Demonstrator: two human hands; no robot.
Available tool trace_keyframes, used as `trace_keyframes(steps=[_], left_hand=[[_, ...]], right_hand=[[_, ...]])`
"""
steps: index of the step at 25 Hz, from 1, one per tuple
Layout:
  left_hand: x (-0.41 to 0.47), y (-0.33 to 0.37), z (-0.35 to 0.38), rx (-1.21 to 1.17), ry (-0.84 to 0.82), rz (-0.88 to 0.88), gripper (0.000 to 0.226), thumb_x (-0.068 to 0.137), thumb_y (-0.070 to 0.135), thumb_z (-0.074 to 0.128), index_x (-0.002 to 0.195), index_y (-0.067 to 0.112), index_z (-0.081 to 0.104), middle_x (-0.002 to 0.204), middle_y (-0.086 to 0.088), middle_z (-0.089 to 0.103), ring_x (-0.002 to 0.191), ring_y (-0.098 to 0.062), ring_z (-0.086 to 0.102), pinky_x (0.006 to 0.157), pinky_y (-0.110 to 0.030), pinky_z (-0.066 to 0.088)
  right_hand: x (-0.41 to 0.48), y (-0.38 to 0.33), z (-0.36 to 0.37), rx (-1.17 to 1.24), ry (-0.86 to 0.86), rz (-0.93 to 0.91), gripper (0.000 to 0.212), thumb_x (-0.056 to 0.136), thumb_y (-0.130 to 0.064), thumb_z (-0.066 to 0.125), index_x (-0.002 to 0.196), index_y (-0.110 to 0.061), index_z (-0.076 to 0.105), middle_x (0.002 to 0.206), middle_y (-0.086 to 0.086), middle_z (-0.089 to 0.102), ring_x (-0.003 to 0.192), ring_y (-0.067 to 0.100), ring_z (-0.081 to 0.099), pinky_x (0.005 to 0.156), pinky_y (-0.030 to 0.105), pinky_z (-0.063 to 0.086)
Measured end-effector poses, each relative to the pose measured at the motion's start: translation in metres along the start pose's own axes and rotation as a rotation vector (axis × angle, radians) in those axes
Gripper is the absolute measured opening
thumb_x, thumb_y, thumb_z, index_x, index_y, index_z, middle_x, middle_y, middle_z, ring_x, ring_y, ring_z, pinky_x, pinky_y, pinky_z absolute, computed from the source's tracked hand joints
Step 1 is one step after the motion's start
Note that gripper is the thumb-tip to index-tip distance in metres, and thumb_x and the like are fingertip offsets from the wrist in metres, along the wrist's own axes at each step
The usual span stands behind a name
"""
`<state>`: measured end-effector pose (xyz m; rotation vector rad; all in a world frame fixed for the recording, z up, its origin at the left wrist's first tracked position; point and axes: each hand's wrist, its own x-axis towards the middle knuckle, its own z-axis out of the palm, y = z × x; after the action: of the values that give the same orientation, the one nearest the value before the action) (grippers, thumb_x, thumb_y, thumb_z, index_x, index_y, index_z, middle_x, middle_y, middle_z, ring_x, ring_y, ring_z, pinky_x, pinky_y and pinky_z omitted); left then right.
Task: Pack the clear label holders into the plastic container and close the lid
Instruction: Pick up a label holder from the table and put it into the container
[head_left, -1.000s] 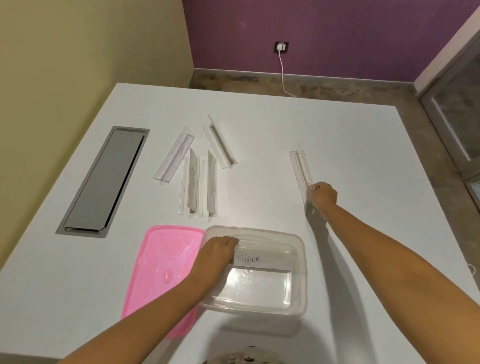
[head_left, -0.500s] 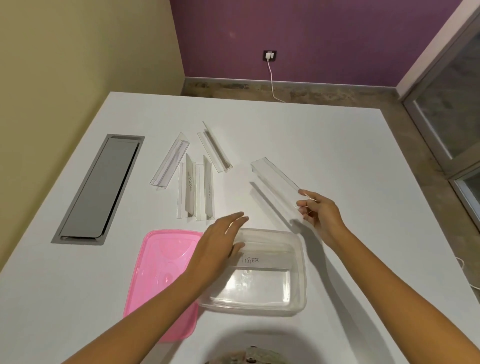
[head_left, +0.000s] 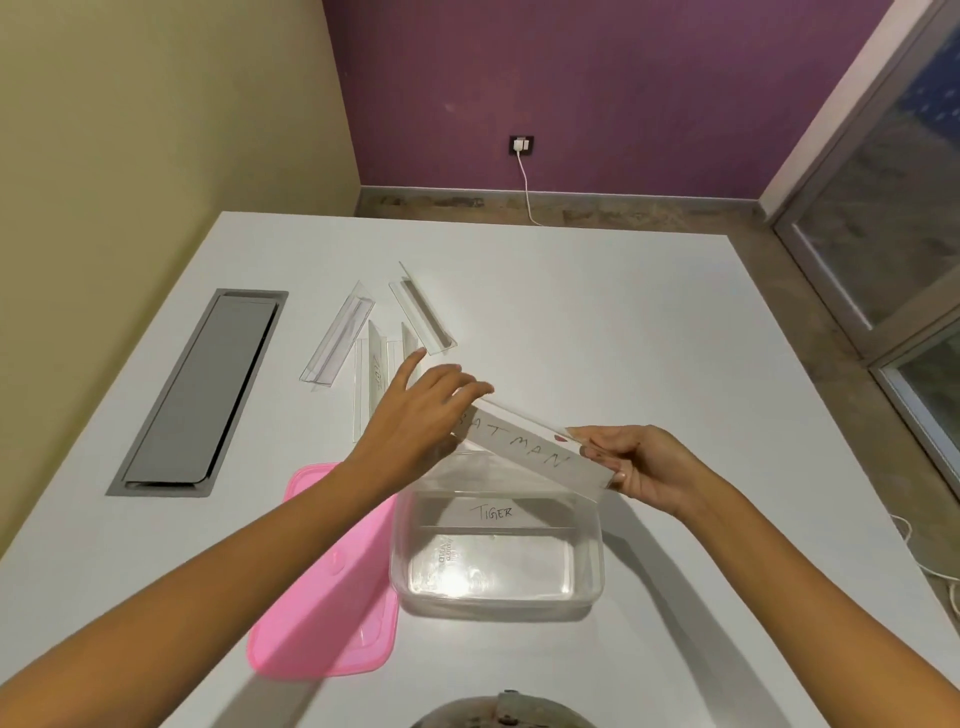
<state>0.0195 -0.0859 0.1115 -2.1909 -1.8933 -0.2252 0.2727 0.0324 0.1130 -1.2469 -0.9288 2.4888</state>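
Both hands are on one clear label holder (head_left: 530, 447), the one lettered BATMAN, held slanted in the air just above the far rim of the plastic container (head_left: 496, 597). The right hand (head_left: 641, 465) pinches its near end between thumb and fingertips; the left hand (head_left: 421, 415) closes loosely over the far end, its index finger sticking out free.

Below the hands, a holder marked TIGER (head_left: 491, 514) already lies in the container along its far wall. The pink lid (head_left: 322, 597) lies flat under the left forearm, touching the container's side. Beyond the left hand, four more holders (head_left: 337, 338) wait on the table (head_left: 649, 338).

The risk I see is length: the holder looks about as long as the container is wide, so if it goes down slanted it could catch a corner on the rim and bridge across, or land crooked over TIGER and keep the lid from seating later. The slick plastic could also slip from that light pinch.
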Motion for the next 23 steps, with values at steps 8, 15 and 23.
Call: trace_keyframes(steps=[8,15,23], left_hand=[[-0.038,0.022,0.014,-0.154,-0.045,-0.125,0.060,0.050,0.030,0.088,0.104,0.016,0.065,0.090,0.001,0.070,0.067,-0.023,0.062,0.053,-0.029,0.049],[-0.055,0.036,0.040,-0.190,-0.153,-0.275,0.052,0.049,0.010,0.083,0.097,0.014,0.063,0.084,-0.002,0.067,0.067,-0.024,0.060,0.054,-0.031,0.047],[-0.058,0.046,0.078,-0.082,-0.247,-0.216,0.039,0.053,0.012,0.078,0.087,0.008,0.062,0.070,-0.006,0.063,0.056,-0.022,0.060,0.108,-0.048,0.035]], right_hand=[[-0.005,0.020,0.009,-1.251,0.150,-0.342,0.037,0.089,-0.039,0.059,0.122,-0.023,0.059,0.114,-0.008,0.054,0.103,0.006,0.051,0.090,0.022,0.037],[0.020,0.049,0.003,-1.736,0.174,-0.417,0.059,0.077,-0.032,0.074,0.130,-0.022,0.048,0.121,0.001,0.052,0.108,0.022,0.050,0.087,0.031,0.045],[0.046,0.064,-0.002,-2.316,0.371,-0.669,0.043,0.036,0.008,0.078,0.067,-0.019,0.065,0.054,-0.004,0.056,0.053,0.018,0.042,0.047,0.026,0.018]])
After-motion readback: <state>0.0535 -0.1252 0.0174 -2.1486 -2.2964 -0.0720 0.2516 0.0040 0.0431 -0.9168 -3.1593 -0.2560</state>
